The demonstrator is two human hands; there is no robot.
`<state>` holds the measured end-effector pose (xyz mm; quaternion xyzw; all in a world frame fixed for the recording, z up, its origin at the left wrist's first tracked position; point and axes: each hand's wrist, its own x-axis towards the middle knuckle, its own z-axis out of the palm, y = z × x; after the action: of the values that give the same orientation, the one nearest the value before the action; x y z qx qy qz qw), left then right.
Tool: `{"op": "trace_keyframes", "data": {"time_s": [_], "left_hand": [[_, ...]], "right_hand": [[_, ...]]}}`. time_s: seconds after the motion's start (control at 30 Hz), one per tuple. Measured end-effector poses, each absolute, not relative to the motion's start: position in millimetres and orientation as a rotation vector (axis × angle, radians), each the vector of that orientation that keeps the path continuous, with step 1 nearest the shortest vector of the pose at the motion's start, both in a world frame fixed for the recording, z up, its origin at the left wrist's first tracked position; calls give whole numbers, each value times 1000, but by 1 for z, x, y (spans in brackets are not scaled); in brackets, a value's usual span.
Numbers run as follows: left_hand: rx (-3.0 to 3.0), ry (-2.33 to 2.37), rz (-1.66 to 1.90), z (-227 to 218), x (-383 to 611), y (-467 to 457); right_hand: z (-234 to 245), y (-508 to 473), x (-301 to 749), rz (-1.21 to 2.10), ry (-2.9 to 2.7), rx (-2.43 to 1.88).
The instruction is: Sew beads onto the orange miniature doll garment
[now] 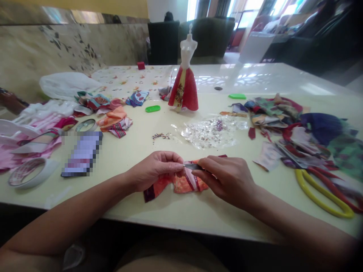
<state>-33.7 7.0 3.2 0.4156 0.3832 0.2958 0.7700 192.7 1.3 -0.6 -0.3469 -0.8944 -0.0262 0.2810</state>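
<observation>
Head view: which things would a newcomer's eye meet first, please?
The white mannequin would probably come first, upright in a red skirt, centrally on the pale table. Nearer come the left hand and right hand, close together over orange cloth, the right pinching a slim dark tool.

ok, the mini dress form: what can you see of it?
The dress form has a glossy white, armless torso, plastic-looking, with a finial on the neck. Its flared red skirt has a yellow front panel with a dark, multicoloured pattern lower down; printed or beaded, I can't tell. It stands upright on the table, beyond the clear plastic with beads. The left hand and right hand are both clear of it.
</observation>
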Motion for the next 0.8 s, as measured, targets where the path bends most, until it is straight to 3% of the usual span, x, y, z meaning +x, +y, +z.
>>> {"op": "trace_keyframes", "data": {"time_s": [0.8], "left_hand": [[867, 730, 690, 3, -31, 5]], "right_hand": [[7, -5, 187, 632, -2257, -1105]]}}
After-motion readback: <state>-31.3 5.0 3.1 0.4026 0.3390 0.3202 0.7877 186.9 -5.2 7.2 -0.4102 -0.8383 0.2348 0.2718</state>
